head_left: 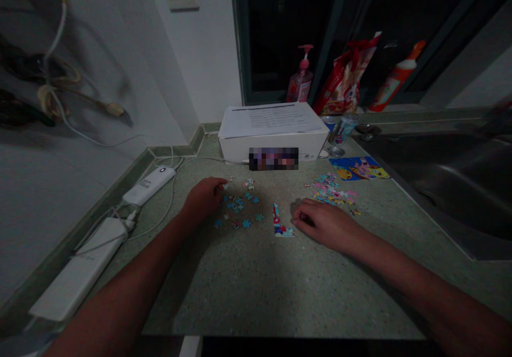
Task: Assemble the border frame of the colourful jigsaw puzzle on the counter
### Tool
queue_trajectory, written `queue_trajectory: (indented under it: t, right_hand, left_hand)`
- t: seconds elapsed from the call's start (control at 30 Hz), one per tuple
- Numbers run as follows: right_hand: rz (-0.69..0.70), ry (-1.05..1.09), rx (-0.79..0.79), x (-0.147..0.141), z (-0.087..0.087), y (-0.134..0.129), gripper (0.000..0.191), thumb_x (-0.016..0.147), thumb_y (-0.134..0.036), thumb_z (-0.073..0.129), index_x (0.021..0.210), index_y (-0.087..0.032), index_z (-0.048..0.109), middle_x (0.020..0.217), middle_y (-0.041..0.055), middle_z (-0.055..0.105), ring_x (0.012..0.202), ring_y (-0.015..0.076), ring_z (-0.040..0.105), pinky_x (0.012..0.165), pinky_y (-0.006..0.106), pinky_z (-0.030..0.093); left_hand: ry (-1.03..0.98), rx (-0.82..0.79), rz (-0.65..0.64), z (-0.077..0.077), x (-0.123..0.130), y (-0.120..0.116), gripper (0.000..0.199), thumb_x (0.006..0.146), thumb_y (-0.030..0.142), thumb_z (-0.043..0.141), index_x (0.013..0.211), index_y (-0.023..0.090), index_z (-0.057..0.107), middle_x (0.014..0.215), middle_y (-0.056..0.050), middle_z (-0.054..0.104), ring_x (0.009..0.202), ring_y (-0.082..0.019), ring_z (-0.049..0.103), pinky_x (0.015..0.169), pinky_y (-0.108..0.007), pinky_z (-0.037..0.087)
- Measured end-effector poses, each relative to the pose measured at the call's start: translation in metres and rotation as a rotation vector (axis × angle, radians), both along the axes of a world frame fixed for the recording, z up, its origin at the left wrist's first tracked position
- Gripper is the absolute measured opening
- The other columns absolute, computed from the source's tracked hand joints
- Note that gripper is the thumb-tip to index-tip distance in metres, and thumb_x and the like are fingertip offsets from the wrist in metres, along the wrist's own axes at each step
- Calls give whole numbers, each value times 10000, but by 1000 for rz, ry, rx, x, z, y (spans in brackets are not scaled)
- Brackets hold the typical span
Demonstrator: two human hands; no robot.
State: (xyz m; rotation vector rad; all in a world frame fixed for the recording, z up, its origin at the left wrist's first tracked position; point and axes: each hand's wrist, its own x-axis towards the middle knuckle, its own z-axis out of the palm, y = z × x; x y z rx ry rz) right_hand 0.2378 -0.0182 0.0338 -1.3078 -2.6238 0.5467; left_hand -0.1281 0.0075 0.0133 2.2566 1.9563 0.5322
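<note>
My left hand [205, 196] reaches over the counter, its thumb and forefinger closed at a small pale puzzle piece [226, 186]. Close by lie several loose, mostly blue puzzle pieces [239, 204] and a little pile of white ones [249, 184]. My right hand [320, 221] rests on the counter with curled fingers; whether anything sits between the fingertips is hidden. Just left of it, a joined L-shaped strip of puzzle pieces [277, 224] in red, blue and white lies flat. Behind the right hand spreads a heap of pink, yellow and blue puzzle pieces [330, 189].
A white box [236, 146] topped with a printed sheet stands at the back, a blurred-out device [273, 159] against it. A colourful picture card [360, 168] lies by the metal sink [452, 186]. Cans [344, 128] stand behind. White power strips [86, 266] with cables line the left.
</note>
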Motion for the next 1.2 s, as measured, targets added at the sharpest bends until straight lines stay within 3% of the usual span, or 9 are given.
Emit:
queue_trajectory:
  t: [0.13,0.3,0.63,0.87,1.2]
  right_hand:
    - [-3,-4,-7,-1,1,0,69,976,-185,636,939,-219,684,942,42,700,839,194,668,750,320,448]
    - [3,-11,-1,-1,0,1,80,987,-205,623,925,-216,672,938,43,694,832,196,669,745,322,443]
    - [11,-7,2,-1,1,0,80,974,-193,619,922,-225,672,928,39,696,815,186,658,736,319,436]
    - [19,16,18,0,1,0,82,966,-180,624,914,-229,665,926,36,707,801,180,657,726,319,434]
    - [3,7,10,-1,1,0,77,960,-180,635,918,-229,678,922,33,708,803,181,662,724,309,434]
  left_hand:
    - [-91,-27,-7,1,1,-1,450,873,91,533,1239,210,767,1054,-62,812,1002,-245,746,981,-390,582]
    - [-39,81,-7,3,-1,0,442,820,42,509,1151,156,779,1126,-124,789,1110,-288,706,1045,-447,550]
    - [-21,-1,-303,10,22,-11,138,902,220,660,969,249,777,1000,-68,784,987,-277,696,947,-460,541]
    - [-15,-64,-306,20,30,-21,166,921,258,648,1009,273,787,1025,-77,766,1022,-278,685,981,-483,537]
    - [-4,-88,-304,16,34,-25,174,884,261,710,1050,242,760,1086,-82,748,1080,-292,671,1039,-502,522]
